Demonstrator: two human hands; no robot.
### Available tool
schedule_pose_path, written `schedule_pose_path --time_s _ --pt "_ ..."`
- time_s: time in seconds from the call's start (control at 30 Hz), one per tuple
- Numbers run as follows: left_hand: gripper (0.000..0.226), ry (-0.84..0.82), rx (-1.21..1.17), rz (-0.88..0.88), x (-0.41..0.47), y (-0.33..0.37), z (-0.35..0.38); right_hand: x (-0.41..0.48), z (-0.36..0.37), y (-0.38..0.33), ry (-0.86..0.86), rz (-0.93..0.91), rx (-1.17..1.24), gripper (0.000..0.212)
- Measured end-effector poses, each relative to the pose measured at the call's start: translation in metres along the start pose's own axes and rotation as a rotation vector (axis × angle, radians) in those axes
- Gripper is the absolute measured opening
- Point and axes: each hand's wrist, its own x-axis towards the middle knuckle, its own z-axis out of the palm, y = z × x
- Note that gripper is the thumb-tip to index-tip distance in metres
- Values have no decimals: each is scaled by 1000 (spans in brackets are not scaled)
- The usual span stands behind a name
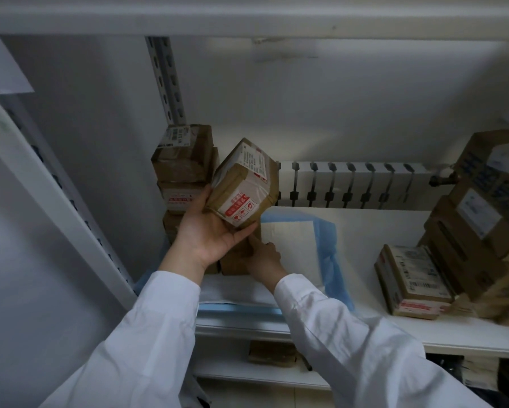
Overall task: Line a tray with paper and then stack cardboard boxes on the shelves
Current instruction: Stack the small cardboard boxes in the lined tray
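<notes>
We're holding a taped box (241, 184) tilted in our left hand (209, 231), fingers wrapped under its bottom edge. Just below it, our right hand (262, 257) is pressing a lower box (235, 257). One-handed, it's probably light; tape looks slick.

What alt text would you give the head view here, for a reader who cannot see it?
A person in white sleeves holds a tilted cardboard box in the left hand above a shelf, while the right hand touches a lower box beneath it. A stack of boxes stands at the left, blue-edged paper lines the shelf, and more boxes sit right.
</notes>
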Motion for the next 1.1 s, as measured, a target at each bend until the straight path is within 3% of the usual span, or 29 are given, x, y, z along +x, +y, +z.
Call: schedule_pose_path --time_s 0.3,0.63,0.77,0.97,1.1 --pt "50 4 8 -18 3 -14 7 -14 -19 11 36 13 98 49" --pt "47 5 27 -114 23 -65 29 -30 -68 58 264 100 122 45" --pt "42 27 53 -173 33 -89 38 -41 -92 91 417 208 17 48" --pt "48 114 65 -300 46 -128 47 -59 -121 141 538 466 -176 64" --pt "49 143 61 -342 52 -149 54 -73 -132 166 446 564 -271 82"
